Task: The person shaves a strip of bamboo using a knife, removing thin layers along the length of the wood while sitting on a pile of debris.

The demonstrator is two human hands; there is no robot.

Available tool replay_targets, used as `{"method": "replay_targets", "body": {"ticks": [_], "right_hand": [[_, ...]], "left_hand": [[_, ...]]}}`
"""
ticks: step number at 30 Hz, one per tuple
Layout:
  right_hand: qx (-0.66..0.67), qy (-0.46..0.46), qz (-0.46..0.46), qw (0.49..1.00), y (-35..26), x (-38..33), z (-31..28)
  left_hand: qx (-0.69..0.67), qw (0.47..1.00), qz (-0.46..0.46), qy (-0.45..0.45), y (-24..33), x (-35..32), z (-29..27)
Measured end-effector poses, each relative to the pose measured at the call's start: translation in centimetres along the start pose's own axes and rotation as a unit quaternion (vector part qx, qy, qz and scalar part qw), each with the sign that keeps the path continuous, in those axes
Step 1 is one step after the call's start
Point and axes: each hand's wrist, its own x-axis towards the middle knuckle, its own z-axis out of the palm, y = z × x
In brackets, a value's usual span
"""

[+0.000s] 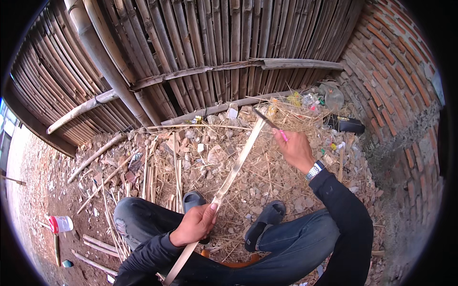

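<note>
A long pale bamboo strip (237,164) runs slantwise from beside my left thigh up to the far middle. My left hand (194,226) is wrapped around its lower part, thumb along the top. In my right hand (295,150) is a knife (264,117) with a dark narrow blade and a bit of pink at the handle. The blade crosses the strip's far end and appears to touch it. A metal watch (314,170) sits on my right wrist. Several split bamboo strips (150,178) lie on the ground beyond my left knee.
A bamboo wall (210,43) stands ahead, and a brick wall (396,71) on the right. Rubble, shavings and litter cover the ground. A black case (344,124) lies by the brick wall. At left are a white-and-red tub (62,223) and loose bamboo sticks (95,264).
</note>
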Motion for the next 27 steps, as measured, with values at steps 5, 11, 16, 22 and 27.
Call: {"method": "replay_targets", "body": {"ticks": [5,11,16,22,27], "right_hand": [[-0.020,-0.024,-0.045,0.999,-2.8,-2.1,1.7],[0.164,0.061,0.132,0.976,-0.1,-0.5,1.4],[0.343,0.161,0.087,0.921,-2.4,0.1,0.6],[0.332,0.032,0.032,0.942,-6.3,-0.1,0.1],[0.414,0.034,0.038,0.909,-5.5,-0.3,1.2]], "left_hand": [[-0.025,0.999,0.031,-0.018,-0.2,0.2,-0.2],[0.090,0.990,0.089,0.059,1.2,0.2,0.0],[0.105,0.987,0.092,0.085,-0.4,1.3,0.4],[0.138,0.978,0.122,0.095,-1.0,1.7,0.8],[0.150,0.977,0.123,0.089,-0.9,2.1,1.0]]}}
